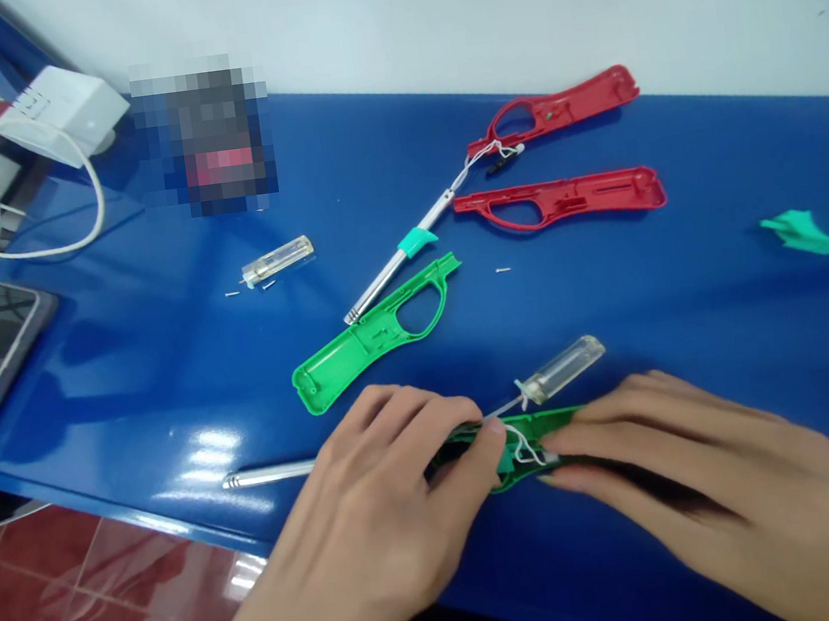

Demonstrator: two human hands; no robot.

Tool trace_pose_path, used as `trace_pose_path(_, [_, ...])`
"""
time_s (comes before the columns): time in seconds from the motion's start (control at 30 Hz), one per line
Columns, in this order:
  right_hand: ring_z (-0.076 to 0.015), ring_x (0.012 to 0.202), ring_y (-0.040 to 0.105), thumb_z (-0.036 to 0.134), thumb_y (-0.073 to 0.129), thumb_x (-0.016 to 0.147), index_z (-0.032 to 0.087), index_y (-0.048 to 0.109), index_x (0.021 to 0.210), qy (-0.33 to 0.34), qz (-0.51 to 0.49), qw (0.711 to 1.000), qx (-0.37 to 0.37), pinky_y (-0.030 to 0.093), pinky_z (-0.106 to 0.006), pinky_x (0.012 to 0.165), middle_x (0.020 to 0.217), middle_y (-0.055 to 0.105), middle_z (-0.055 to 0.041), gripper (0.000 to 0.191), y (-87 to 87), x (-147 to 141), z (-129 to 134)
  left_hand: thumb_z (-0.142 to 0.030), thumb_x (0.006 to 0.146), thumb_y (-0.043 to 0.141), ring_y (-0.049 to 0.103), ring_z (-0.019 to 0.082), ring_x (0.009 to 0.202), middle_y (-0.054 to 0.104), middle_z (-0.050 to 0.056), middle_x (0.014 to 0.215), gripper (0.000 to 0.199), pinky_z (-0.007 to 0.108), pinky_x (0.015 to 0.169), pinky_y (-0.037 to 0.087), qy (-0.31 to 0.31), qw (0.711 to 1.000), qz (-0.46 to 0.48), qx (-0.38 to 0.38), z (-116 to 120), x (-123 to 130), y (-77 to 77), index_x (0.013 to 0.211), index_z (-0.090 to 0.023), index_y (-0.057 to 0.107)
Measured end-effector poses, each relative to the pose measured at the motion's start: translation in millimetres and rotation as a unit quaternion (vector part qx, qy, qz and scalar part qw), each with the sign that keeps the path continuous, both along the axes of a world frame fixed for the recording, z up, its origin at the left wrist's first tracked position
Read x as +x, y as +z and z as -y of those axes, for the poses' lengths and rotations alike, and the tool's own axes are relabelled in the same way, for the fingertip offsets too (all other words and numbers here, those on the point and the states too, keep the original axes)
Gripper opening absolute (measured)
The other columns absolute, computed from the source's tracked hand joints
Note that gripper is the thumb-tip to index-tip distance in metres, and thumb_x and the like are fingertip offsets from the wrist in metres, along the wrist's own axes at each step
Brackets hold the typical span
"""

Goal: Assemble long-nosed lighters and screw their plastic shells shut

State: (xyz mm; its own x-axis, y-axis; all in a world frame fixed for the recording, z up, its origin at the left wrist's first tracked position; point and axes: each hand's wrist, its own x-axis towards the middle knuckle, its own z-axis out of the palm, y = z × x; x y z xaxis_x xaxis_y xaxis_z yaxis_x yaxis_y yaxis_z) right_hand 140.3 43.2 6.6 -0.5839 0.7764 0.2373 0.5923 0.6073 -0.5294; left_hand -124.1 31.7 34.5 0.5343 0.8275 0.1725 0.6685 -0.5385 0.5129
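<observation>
The left hand (399, 494) and right hand (707, 476) pinch the green shell (526, 479) at both ends, seemingly to steady its white wires (526, 446).

Plain green half-shell (346, 364), plain red half-shells (582, 194), solid blue tabletop (166, 381).

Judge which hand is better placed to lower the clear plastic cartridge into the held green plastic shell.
Probably the right hand: it lies nearer the cartridge, while the left hand covers the green shell's opposite end.
</observation>
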Motion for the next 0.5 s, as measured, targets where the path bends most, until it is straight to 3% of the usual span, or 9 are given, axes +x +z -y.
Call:
trace_pose_path(0.17, [-0.0165, 0.088, 0.075, 0.035, 0.072, 0.104, 0.033, 0.072, 0.132, -0.068, 0.008, 0.997, 0.019, 0.061, -0.031, 0.079, 0.115, 0.07, -0.0015, 0.028, 0.0, 11.2, 6.1, -0.006, 0.114, 0.032, 0.069, 0.018, 0.073, 0.079, 0.005, 0.094, 0.05, 0.035, 0.069, 0.054, -0.045, 0.994, -0.07, 0.068, -18.0, 1.7, 13.1, 0.098, -0.018, 0.078])
trace_pose_path(0.27, [-0.0192, 0.091, 0.075, 0.037, 0.072, 0.103, 0.028, 0.071, 0.133, -0.072, 0.045, 0.994, 0.062, 0.061, -0.033, 0.081, 0.118, 0.069, -0.0041, 0.031, 0.0, 17.2, 6.1, -0.002, 0.11, 0.031, 0.068, 0.018, 0.069, 0.079, 0.006, 0.088, 0.052, 0.034, 0.067, 0.055, -0.093, 0.983, -0.103, 0.121, -22.4, -1.3, 15.5, 0.094, -0.017, 0.078])
trace_pose_path(0.37, [-0.0196, 0.096, 0.077, 0.032, 0.068, 0.106, 0.03, 0.072, 0.128, -0.068, 0.048, 0.996, 0.043, 0.059, -0.035, 0.09, 0.12, 0.072, -0.0011, 0.022, -2.5, 20.1, 5.8, -0.001, 0.107, 0.034, 0.068, 0.017, 0.066, 0.081, 0.006, 0.088, 0.05, 0.033, 0.065, 0.058, -0.154, 0.964, -0.119, 0.18, -26.3, -6.2, 14.5, 0.089, -0.017, 0.079])
trace_pose_path(0.5, [-0.018, 0.087, 0.074, 0.046, 0.07, 0.105, 0.036, 0.073, 0.123, -0.08, 0.005, 0.997, -0.02, 0.058, -0.035, 0.077, 0.11, 0.072, 0.0007, 0.021, -9.5, 23.2, 4.9, -0.003, 0.105, 0.041, 0.072, 0.019, 0.067, 0.081, 0.007, 0.086, 0.043, 0.033, 0.061, 0.06, -0.202, 0.95, -0.131, 0.198, -33.9, -10.5, 12.8, 0.09, -0.015, 0.079])
